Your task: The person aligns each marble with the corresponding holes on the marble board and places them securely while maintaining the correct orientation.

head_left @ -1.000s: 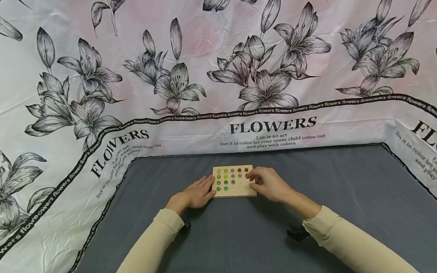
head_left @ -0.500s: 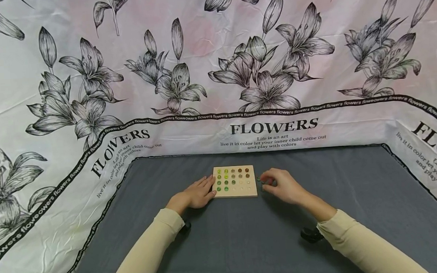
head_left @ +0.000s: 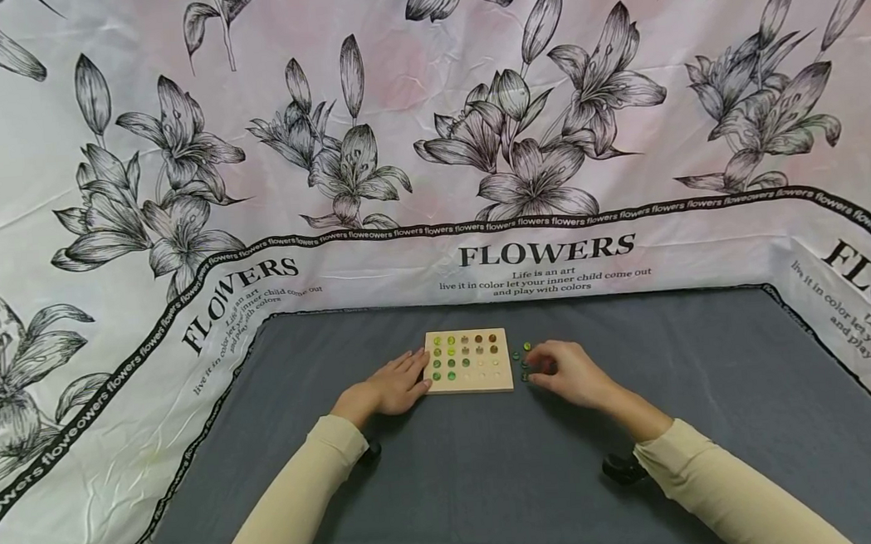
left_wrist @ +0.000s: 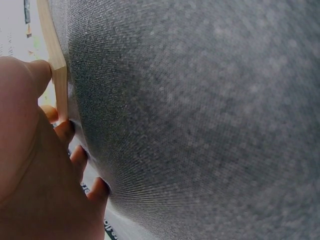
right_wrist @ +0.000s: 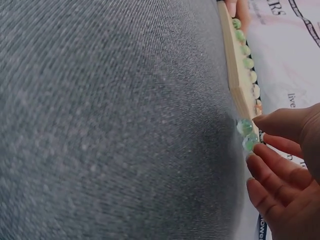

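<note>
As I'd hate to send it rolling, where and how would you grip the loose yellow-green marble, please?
Probably pinch the yellow-green marble across its widest middle, coming from above: it looks round, and a green marble lies close on its left.

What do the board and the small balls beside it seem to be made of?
Board: wood, smooth and seemingly unpainted; pale grain lines show along its edge.
Balls: probably glass, glossy and see-through; bright highlights and greenish colour suggest it, though clear plastic could look alike.
</note>
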